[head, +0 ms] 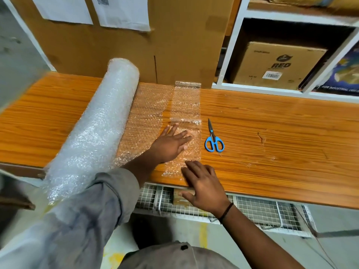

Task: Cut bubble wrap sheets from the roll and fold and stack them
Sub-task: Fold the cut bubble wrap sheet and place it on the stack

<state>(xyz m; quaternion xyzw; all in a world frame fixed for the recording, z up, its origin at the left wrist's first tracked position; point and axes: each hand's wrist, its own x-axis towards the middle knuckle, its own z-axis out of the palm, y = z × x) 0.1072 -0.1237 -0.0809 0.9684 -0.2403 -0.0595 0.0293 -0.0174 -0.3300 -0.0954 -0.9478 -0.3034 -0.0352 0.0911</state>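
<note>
Both hands lie flat, fingers straight, left hand (171,141) and right hand (202,183) pressing the bubble wrap sheet (185,105).

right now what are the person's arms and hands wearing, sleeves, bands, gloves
Both hands are bare, with no gloves. The left hand comes out of a loose grey sleeve with darker smudges, pushed up the forearm. The right hand has an uncovered forearm and a thin black band at the wrist.

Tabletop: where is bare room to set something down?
Bare wood right of the scissors, up to the white shelf; a patch left of the roll. Crowded between roll and scissors: unrolled wrap, left hand, right hand.
</note>
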